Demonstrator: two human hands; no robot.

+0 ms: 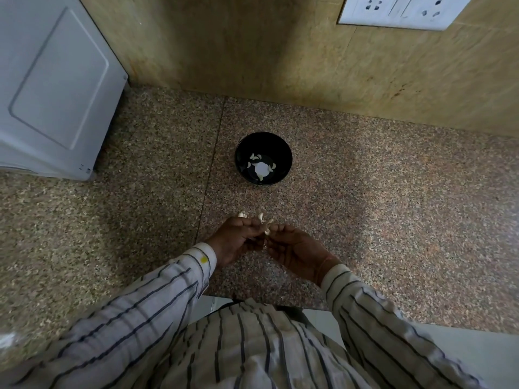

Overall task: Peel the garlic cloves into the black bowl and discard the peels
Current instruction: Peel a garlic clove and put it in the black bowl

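Note:
A black bowl [263, 158] stands on the speckled granite counter [365, 206], with several peeled garlic cloves [255, 158] lying in its bottom. Nearer to me, my left hand [234, 240] and my right hand [295, 248] meet above the counter, fingertips together. Between them they pinch a garlic clove [266, 231]. A few loose unpeeled cloves [242, 214] lie on the counter just beyond my fingertips, partly hidden by my left hand.
A grey-white appliance [56, 85] stands at the far left against the beige tiled wall [252, 46]. A white socket plate [401, 9] is on the wall at the upper right. The counter's front edge runs just before my striped shirt.

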